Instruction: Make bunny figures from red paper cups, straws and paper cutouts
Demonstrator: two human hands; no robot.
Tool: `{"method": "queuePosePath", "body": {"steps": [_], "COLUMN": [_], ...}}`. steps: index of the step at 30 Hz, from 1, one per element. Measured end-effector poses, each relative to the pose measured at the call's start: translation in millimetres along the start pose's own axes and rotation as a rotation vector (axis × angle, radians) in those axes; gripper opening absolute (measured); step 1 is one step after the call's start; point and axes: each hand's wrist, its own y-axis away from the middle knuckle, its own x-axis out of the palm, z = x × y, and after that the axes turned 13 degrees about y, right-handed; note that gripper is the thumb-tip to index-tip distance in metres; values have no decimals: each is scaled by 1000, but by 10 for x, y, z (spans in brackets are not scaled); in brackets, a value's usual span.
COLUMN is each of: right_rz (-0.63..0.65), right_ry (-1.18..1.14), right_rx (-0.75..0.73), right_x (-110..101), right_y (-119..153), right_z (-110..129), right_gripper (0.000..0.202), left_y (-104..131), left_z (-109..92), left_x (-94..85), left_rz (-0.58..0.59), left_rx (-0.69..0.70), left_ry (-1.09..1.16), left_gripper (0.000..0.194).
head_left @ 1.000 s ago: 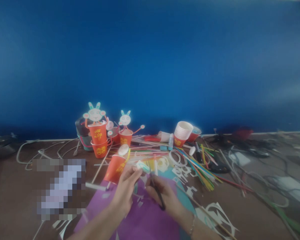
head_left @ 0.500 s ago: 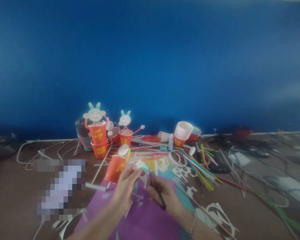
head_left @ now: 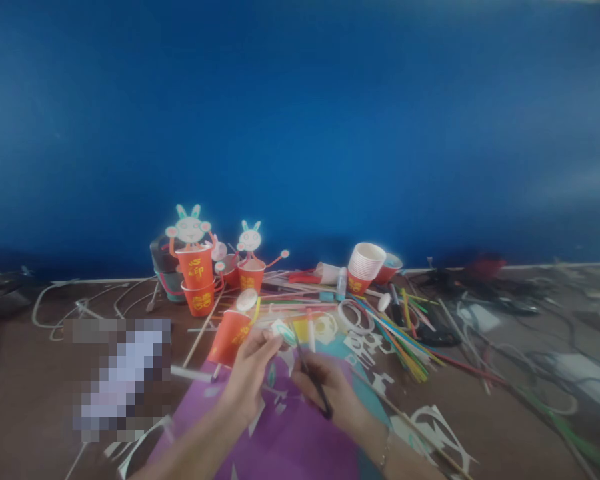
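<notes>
Between the thumb and fingers of my left hand (head_left: 254,360) is a small white paper piece (head_left: 284,331) with a green drawn shape. My right hand (head_left: 325,383) grips dark-handled scissors (head_left: 317,387), their blades pointing up at the paper's right edge. Whether the blades touch it is too blurred to tell. Below both hands lies a purple sheet (head_left: 300,433) strewn with white paper scraps (head_left: 280,402). Just behind my left hand leans a tilted red paper cup (head_left: 227,337) with a white paper disc (head_left: 247,300) at its top.
Red cups with paper rabbits (head_left: 190,230) stand at the back left. A stack of paper cups (head_left: 365,267) is at the back right, near coloured pipe cleaners (head_left: 400,340). Cables (head_left: 545,340) tangle on the far right. Ring-shaped paper offcuts (head_left: 440,437) lie near my right forearm.
The white paper piece and the scissors have shifted very slightly to the left. Both hands keep their grips, and the cups and other things stay where they were.
</notes>
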Motion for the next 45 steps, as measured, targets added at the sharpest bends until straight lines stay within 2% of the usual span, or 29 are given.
{"method": "queuePosePath", "body": {"steps": [16, 37, 45], "right_rz": [-13, 4, -5], "right_ry": [38, 36, 2], "right_rx": [41, 69, 44], "right_x": [9, 10, 20], "right_y": [-36, -36, -39], "right_z": [-118, -84, -86], "right_gripper": [37, 35, 33], "left_y": [-55, -74, -58], "left_z": [9, -11, -12], "left_x": [-49, -64, -34], "left_rz": [8, 6, 81], "left_rx": [21, 44, 37], "left_ry": [-87, -155, -157], "left_gripper": [20, 18, 17]}}
